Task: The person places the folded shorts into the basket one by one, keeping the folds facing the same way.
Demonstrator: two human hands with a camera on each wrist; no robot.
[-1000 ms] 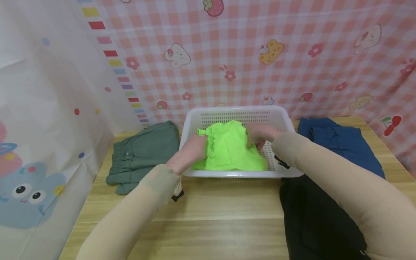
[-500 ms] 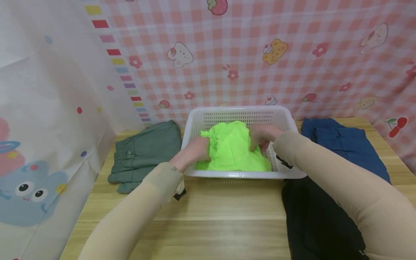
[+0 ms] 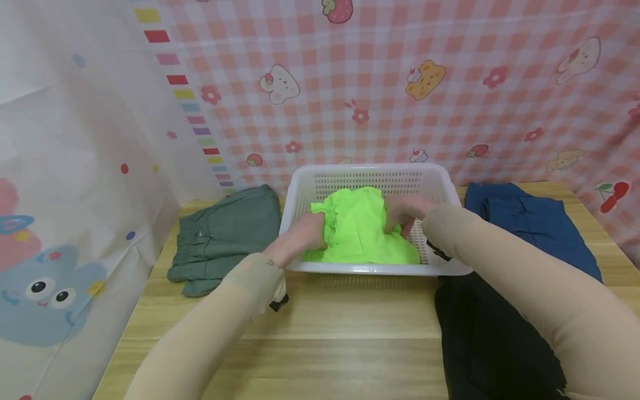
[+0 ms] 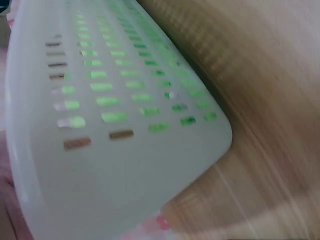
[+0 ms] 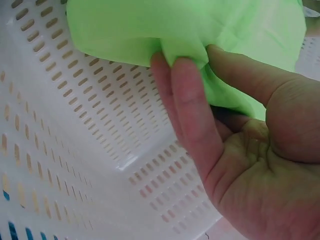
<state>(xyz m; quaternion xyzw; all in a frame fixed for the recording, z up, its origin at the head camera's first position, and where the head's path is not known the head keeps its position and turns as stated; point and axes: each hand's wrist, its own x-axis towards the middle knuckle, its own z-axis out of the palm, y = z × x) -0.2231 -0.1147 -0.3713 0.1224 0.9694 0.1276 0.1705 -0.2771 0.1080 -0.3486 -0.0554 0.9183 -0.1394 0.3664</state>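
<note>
A bright lime-green garment [image 3: 357, 228], folded and gathered along its left edge, lies in the white slotted plastic basket [image 3: 370, 269]. My left hand [image 3: 306, 230] reaches over the basket's left front corner and grips the garment's left side; its fingertips are hidden in the head view. In the left wrist view the basket wall [image 4: 100, 185] blocks the hand's work, and green cloth shows through the slots. At the other side my right hand [image 3: 406, 211] pinches the garment. The right wrist view shows the thumb and fingers of this hand [image 5: 250, 165] around a fold of the green cloth [image 5: 185, 30].
A folded grey-green pair of trousers [image 3: 227, 239] lies left of the basket on the wooden table [image 3: 350, 333]. Folded blue clothing [image 3: 535, 216] lies to the right, with black clothing [image 3: 490, 339] in front of it. A pink checked cloth [image 3: 320, 83] hangs behind.
The head view has shifted slightly, so everything sits a little further right in the picture. Both hands stay at the green garment's sides, with hardly any movement against the basket.
</note>
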